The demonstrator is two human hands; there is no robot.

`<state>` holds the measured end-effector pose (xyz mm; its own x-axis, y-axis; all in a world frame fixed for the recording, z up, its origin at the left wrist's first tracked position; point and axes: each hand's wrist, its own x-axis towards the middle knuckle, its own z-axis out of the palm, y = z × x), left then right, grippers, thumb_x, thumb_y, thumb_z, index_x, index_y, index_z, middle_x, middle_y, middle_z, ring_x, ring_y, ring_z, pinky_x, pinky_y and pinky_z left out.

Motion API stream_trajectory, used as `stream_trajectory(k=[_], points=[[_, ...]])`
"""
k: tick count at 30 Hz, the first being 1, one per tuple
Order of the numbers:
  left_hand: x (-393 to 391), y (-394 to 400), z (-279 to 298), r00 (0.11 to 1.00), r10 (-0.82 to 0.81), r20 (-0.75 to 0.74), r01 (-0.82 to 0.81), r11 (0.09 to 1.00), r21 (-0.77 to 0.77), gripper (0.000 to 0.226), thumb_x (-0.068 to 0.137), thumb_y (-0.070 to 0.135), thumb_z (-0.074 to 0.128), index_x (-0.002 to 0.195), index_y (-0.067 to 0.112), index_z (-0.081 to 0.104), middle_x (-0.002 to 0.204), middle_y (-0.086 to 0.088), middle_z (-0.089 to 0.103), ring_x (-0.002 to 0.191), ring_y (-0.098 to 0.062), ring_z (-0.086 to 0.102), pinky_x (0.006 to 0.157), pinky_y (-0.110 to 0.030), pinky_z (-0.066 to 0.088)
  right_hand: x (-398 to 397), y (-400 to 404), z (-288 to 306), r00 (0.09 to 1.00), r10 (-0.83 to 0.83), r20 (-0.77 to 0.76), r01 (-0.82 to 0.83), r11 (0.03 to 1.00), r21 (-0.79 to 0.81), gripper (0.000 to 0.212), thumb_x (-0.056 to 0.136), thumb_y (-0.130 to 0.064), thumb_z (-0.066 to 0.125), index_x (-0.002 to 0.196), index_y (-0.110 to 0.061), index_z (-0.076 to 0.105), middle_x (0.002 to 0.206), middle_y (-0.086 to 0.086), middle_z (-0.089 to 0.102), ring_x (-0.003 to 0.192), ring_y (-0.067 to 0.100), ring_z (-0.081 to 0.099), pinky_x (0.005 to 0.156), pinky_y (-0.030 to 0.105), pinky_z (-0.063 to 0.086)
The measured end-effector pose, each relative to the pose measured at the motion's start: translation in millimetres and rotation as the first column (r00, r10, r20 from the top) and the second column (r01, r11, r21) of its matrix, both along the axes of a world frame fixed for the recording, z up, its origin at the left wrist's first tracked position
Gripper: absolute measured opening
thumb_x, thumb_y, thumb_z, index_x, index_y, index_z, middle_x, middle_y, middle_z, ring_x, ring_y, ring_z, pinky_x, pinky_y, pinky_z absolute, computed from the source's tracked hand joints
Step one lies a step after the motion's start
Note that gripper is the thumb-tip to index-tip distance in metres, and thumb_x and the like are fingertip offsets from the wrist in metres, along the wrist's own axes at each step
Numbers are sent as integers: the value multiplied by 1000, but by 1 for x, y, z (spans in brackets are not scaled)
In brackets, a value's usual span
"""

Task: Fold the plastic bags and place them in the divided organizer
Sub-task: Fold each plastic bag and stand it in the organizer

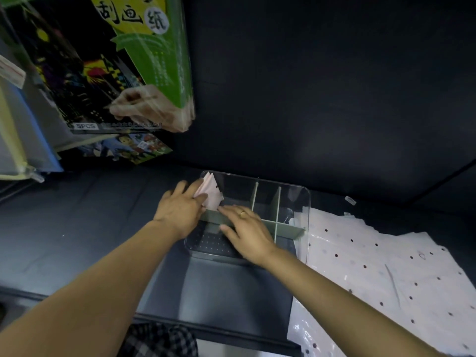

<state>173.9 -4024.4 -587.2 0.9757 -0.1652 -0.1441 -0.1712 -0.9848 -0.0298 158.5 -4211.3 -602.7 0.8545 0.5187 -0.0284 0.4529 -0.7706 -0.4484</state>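
Pinching a folded plastic bag [210,193], the left hand [180,208] curls its thumb and fingers round the pale pink, dotted triangle and holds it upright in the far left compartment of the divided organizer [307,202]. Beside it, the right hand [248,231] lies flat with straight fingers over the long grey-green divider [291,228], a gold ring [242,214] on one finger; it grips nothing. That organizer is a clear, round-cornered plastic box with thin cross partitions, and its other compartments show only the dark surface beneath. It stands on a dark, matte table [77,228]. Just to its right, touching its wall, lies a loose spread of glossy, crinkled white bags with dark dots [386,266], unfolded. Farther left and back, a shiny wrapped pack of scratch paper [116,60] leans upright among other packets.
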Motion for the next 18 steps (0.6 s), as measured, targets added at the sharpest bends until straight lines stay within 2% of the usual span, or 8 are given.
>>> stream_trajectory(k=[3, 8, 11, 13, 16, 18], points=[[0, -7, 4, 1000, -24, 10, 23, 1000, 18, 43, 97, 38, 38, 139, 28, 39, 158, 4, 5, 136, -26, 14, 103, -39, 29, -26, -46, 7, 998, -41, 57, 36, 996, 78, 41, 98, -29, 45, 138, -20, 45, 139, -4, 48, 130, 14, 38, 110, 26, 27], [-7, -29, 11, 992, -121, 48, 119, 992, 31, 41, 97, 38, 38, 137, 28, 44, 158, -1, 9, 139, -26, 14, 112, -40, 19, -70, -145, 10, 984, -167, 60, 167, 986, 15, 37, 97, -26, 49, 134, -21, 50, 129, -5, 54, 121, 12, 44, 100, 17, 28], [-15, -50, 16, 977, -198, 81, 202, 979, -43, 39, 98, 33, 41, 134, 23, 49, 155, -6, 20, 141, -28, 16, 115, -41, 13, -98, -201, 6, 962, -272, 6, 272, 961, -58, 39, 96, -28, 51, 134, -23, 48, 131, -7, 51, 122, 11, 43, 95, 11, 25], [-25, -72, 22, 942, -292, 163, 311, 944, -107, 33, 94, 24, 53, 125, 14, 58, 147, -13, 38, 137, -33, 30, 112, -46, 24, -118, -231, 0, 949, -309, -62, 301, 947, -112, 44, 94, -33, 53, 136, -23, 45, 134, -7, 48, 124, 10, 42, 95, 9, 25], [-45, -112, 24, 840, -453, 300, 520, 829, -203, 22, 84, 10, 68, 105, 5, 70, 123, -17, 59, 116, -38, 54, 95, -50, 47, -154, -264, -15, 933, -307, -187, 274, 944, -184, 60, 88, -44, 59, 141, -25, 37, 141, -10, 38, 130, 8, 34, 101, 9, 22], [-66, -142, 18, 816, -535, 219, 578, 761, -293, 25, 91, 18, 60, 113, 10, 66, 129, -10, 57, 117, -31, 53, 94, -44, 49, -177, -279, -26, 925, -287, -247, 237, 948, -212, 72, 83, -53, 61, 144, -29, 30, 147, -13, 28, 135, 5, 25, 106, 10, 15]])
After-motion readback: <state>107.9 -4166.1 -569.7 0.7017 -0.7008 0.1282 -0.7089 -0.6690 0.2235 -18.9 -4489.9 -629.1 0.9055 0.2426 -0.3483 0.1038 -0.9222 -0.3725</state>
